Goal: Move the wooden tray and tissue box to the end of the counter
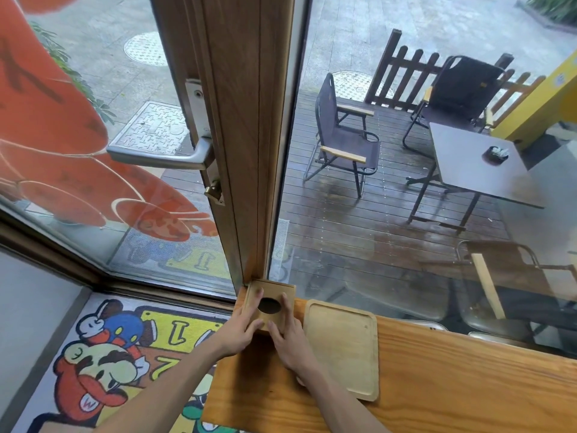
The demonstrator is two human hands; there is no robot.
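Pressing both palms flat on the tissue box (271, 303), you have it tucked into the counter (437, 370) corner, right at the foot of the wooden door post (249, 135). Your left hand (242, 328) lies open over the box's left side, fingers spread, gripping nothing. Your right hand (288, 342) lies open on the near right part of the lid, beside the oval opening. The wooden tray (342, 345) rests flat on the counter just right of the box, a step further from the post. By the look of it both things already sit at the counter's end, so little remains beyond letting go. No brand shows on box or tray; on the floor mat (125, 354) left of the post, only a "W" on a cartoon cap reads clearly.
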